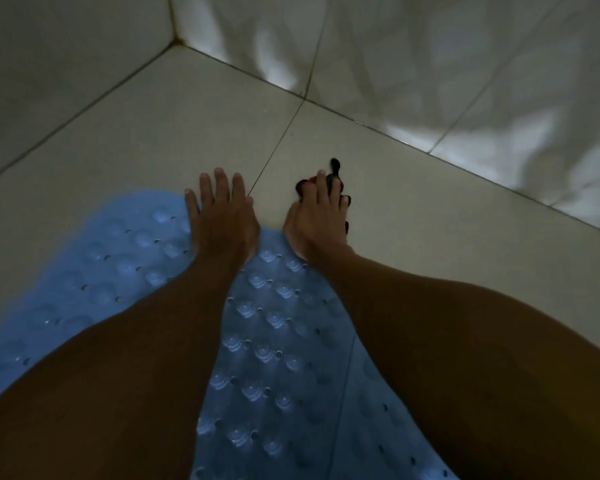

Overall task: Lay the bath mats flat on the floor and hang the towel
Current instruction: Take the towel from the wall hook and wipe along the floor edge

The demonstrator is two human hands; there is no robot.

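– Closest to the lens, what did you make out?

– Two bare arms, the left forearm (153, 341) and the right forearm (430, 323), reaching down and away over a blue bath mat (274, 341) that lay on the tiled floor (153, 133). It had rows of bumps and small holes.

– And the hands?

– At the mat's far, rounded end. The left hand (222, 216) was flat, fingers straight and spread, pressing that edge, with the fingertips reaching onto the tile. The right hand (317, 220) had its heel at the mat's far right edge and its fingers out on bare floor, lying over a small dark thing (335, 168) with a touch of red. Whether it gripped that thing or only rested on it, I could not tell; the light was dim.

– Beyond that?

– More tile, then the wall (430, 64) meeting at a corner. No towel and no second mat were in view.

– What could have gone wrong?

– My guess: the edge might spring up once the pressing palm lifted, since soft plastic keeps a curl. Also, the dark thing sat just beside the mat's end, so sliding the mat forward could trap it underneath and leave a lump.
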